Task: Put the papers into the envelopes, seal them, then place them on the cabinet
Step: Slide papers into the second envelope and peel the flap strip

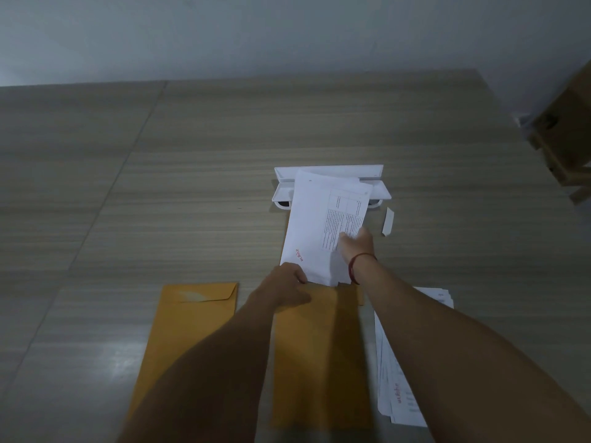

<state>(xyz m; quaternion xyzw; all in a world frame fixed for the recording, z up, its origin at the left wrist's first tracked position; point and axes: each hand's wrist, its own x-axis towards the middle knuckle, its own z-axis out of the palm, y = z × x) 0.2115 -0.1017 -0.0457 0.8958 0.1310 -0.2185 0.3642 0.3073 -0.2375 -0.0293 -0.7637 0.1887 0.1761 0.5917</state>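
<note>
A manila envelope [319, 353] lies lengthwise on the wooden table [192, 187], its mouth pointing away from me. My left hand [286, 287] grips the envelope's mouth at its left corner. My right hand [356, 243], a red band on its wrist, is closed on a sheaf of white printed papers [316, 225] whose lower end sits in the envelope's mouth; most of the sheets stick out beyond it. A second manila envelope [188, 334] with its flap folded down lies flat to the left. A stack of more white papers [406, 362] lies to the right, partly under my right forearm.
A white plastic tray-like holder [380, 177] stands just beyond the papers. A small white strip [388, 221] lies to its right. A cardboard box [566, 129] is at the far right edge. The grey wall rises behind the table.
</note>
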